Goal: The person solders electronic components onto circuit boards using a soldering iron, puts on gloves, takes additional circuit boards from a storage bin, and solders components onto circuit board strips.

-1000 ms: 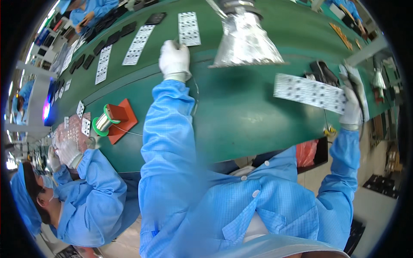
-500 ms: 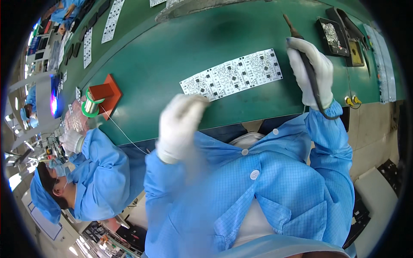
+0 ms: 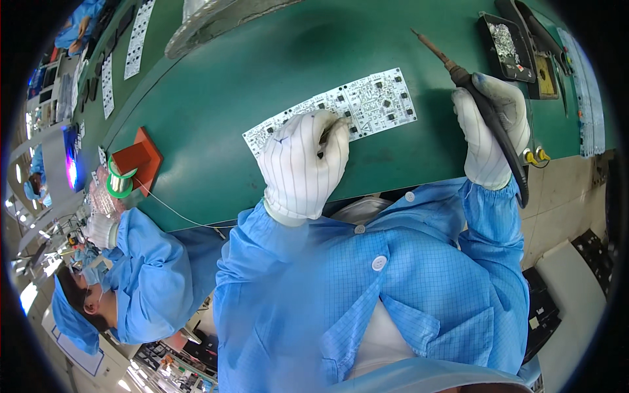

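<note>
My left hand [image 3: 304,164] curls over the printed board [image 3: 383,101] near desk's front edge [image 3: 393,185], hold unclear; right hand [image 3: 491,134] clasps soldering iron [image 3: 486,106].

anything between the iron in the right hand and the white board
Nothing visible between the iron and the right end of the white board; the left hand covers part of its left half.

Wide head-worn fisheye, facing down, close over green workbench [image 3: 206,124]
</note>
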`<state>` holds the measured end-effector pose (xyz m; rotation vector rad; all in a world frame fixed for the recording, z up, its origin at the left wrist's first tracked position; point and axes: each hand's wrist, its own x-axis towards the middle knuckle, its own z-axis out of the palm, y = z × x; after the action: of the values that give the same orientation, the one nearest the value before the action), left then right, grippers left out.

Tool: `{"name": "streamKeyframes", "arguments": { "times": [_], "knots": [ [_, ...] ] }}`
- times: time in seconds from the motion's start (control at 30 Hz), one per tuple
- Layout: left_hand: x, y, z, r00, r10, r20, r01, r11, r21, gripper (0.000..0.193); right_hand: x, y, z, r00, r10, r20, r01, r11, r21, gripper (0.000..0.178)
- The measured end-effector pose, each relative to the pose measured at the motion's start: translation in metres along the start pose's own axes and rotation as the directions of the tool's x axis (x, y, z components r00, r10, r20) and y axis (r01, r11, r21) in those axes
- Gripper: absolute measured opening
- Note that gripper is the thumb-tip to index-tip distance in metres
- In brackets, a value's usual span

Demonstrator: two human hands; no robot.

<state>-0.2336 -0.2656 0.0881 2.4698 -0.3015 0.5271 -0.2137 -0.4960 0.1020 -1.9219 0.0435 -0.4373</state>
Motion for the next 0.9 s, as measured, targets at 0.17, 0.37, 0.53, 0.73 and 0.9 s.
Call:
{"name": "streamKeyframes", "arguments": {
  "times": [0.17,0.37,0.53,0.73,0.9],
  "knots": [
    [0.003,0.002,-0.001,0.999,0.005,0.043,-0.006,0.999,0.037,0.012,0.003,0.001,-0.005,1.0,-0.011,-0.018,0.012,1.0,0.005,0.024],
    [0.003,-0.001,0.002,0.999,0.03,0.024,-0.031,0.999,0.039,0.013,0.003,0.003,-0.006,0.998,-0.058,-0.009,0.058,0.997,-0.046,0.026],
    [0.002,0.0,0.003,0.999,0.016,0.038,-0.017,0.999,0.042,0.013,0.003,0.008,-0.006,0.996,-0.089,-0.02,0.089,0.996,-0.021,0.026],
    [0.0,0.0,0.003,0.998,0.013,0.059,-0.016,0.999,0.04,0.014,0.004,0.005,-0.007,0.999,-0.046,0.008,0.046,0.999,0.019,0.025],
    [-0.009,0.006,-0.007,0.995,0.049,0.084,-0.053,0.998,0.042,0.016,0.002,0.005,-0.01,0.998,-0.043,0.043,0.044,0.998,-0.043,0.019]
  ]
}}
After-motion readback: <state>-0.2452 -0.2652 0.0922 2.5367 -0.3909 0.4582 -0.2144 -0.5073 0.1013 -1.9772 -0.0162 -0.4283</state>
